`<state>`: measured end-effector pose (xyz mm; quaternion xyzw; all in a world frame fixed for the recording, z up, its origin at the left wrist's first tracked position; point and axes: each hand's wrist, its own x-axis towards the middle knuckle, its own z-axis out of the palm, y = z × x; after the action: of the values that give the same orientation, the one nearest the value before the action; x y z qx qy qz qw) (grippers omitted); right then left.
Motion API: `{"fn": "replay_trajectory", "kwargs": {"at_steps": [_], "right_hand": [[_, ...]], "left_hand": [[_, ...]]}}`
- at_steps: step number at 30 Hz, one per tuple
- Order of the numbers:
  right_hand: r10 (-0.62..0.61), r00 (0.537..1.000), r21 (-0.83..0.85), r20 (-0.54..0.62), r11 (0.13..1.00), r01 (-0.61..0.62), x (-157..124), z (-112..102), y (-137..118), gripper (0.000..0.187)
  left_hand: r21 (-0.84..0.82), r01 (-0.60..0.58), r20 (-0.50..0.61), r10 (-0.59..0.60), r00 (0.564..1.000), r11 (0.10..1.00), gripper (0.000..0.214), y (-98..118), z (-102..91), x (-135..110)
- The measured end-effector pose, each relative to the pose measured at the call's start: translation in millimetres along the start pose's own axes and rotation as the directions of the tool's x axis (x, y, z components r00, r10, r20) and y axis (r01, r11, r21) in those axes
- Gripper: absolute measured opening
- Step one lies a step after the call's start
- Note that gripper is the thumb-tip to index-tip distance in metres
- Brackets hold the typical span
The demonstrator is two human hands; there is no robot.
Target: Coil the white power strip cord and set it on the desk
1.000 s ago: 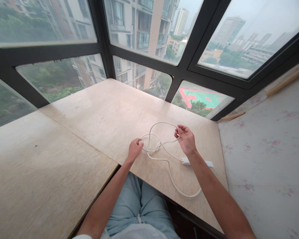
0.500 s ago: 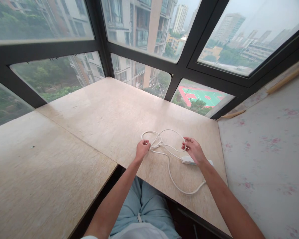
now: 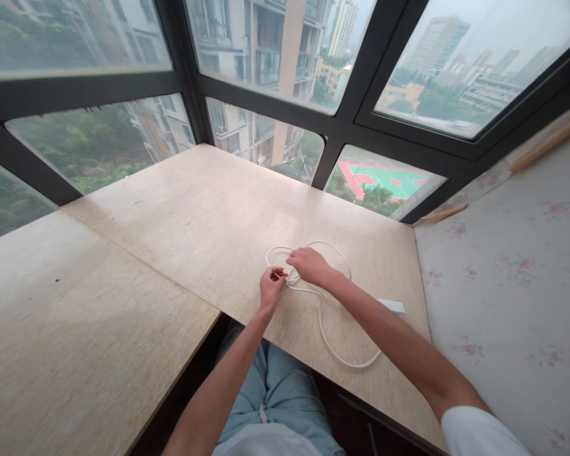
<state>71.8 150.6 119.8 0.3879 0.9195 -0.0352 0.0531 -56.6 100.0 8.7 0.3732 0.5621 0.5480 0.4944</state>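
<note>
A white power cord (image 3: 323,335) lies on the beige countertop in loose, crossing loops. My left hand (image 3: 272,286) is closed, its thumb and fingers pinching the cord at the left of the loops. Right beside it, my right hand (image 3: 308,265) reaches over the crossing point with its fingers bent down onto the cord; the fingertips are partly hidden. A white power strip (image 3: 391,306) lies to the right, mostly covered by my right forearm, with only its far end showing.
The beige countertop (image 3: 180,221) meets dark-framed windows (image 3: 261,104) at the back. A wall with flowered paper (image 3: 503,272) bounds the right side. The countertop's front edge runs close to my lap, with a dark gap beneath it.
My right hand has moved left, from the right-hand loop to the crossing beside my left hand. My right forearm now covers more of the power strip. The left hand has hardly moved.
</note>
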Motion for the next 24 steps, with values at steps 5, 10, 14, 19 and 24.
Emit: {"fn": "replay_trajectory", "kwargs": {"at_steps": [5,10,14,19,24], "right_hand": [[-0.164,0.925,0.022,0.343,0.986,0.166,44,27,13,0.017],[-0.247,0.918,0.077,0.311,0.969,0.235,37,32,28,0.014],[-0.180,0.978,0.092,0.106,0.981,0.171,23,19,36,0.014],[0.077,0.988,0.116,-0.135,0.991,-0.061,7,-9,44,0.015],[0.218,0.910,0.258,-0.353,0.957,-0.130,-11,-41,49,0.012]], "left_hand": [[-0.090,-0.032,-0.043,0.029,0.999,0.995,0.016,2,4.5,-8],[-0.109,-0.045,-0.053,0.040,0.998,0.993,0.014,3,6.2,-18],[-0.100,-0.065,-0.096,0.056,0.994,0.993,0.012,9,10.5,-26],[-0.073,-0.104,-0.162,0.091,0.983,0.992,0.011,16,18.0,-36],[-0.170,-0.086,-0.163,0.058,0.985,0.982,0.019,26,19.8,-41]]}}
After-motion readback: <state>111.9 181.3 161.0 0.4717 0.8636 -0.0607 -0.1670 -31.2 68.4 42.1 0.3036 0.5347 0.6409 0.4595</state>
